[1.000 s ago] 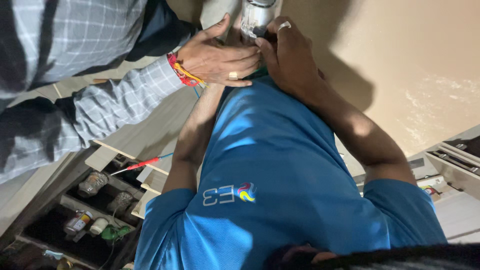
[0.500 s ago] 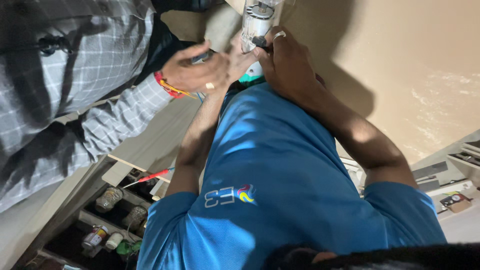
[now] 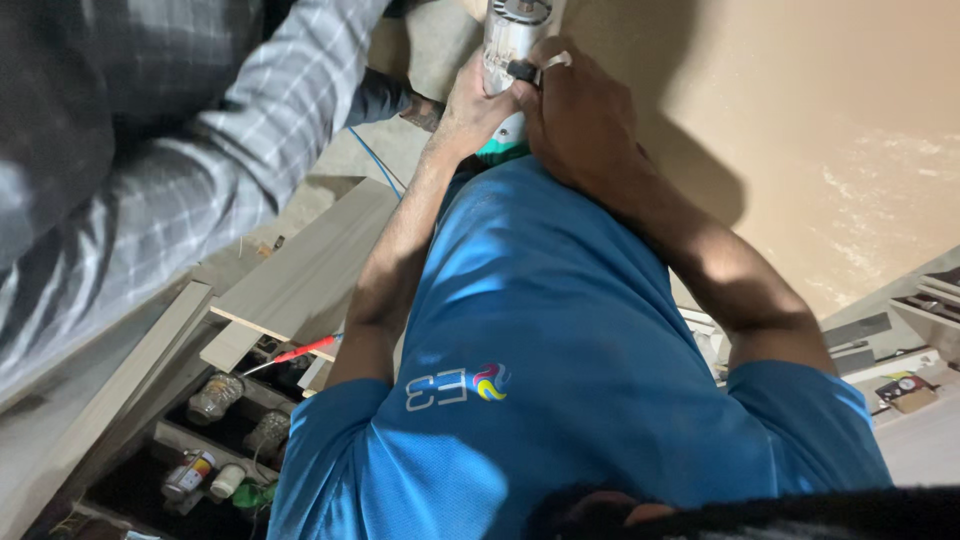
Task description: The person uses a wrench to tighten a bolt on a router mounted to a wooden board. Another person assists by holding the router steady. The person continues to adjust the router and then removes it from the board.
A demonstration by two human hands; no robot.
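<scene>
grip, right hand (image 3: 585, 120): clenched round the body of a silver power tool (image 3: 510, 35), ring on one finger, thumb near a dark switch on the tool's side.
grip, left hand (image 3: 470, 105): wrapped on the same tool from the other side, fingers closed against the casing; both hands touch each other over it.
tool position: top centre of the view, held out in front of the blue shirt (image 3: 560, 360), green lower part (image 3: 500, 148) just showing between the hands; tip out of frame, so contact with any surface cannot be told.
tool surroundings: beige panel (image 3: 800, 150) just beside it on the right, dusty patch further right.
progress: judged as mid-work, tool gripped and pressed forward; no finished cut or hole shows, so what is done and what is left cannot be told.
other person: checked sleeve (image 3: 230, 170) upper left, leaning in, their hand not visible now, apart from the tool.
below left: pale wood boards (image 3: 300, 270) stacked at an angle, red-handled screwdriver (image 3: 295, 353) lying under them.
lower left: dark shelf compartments with jars and small bottles (image 3: 215, 395).
far right: white trays with small parts (image 3: 905, 385), well apart from the hands.
</scene>
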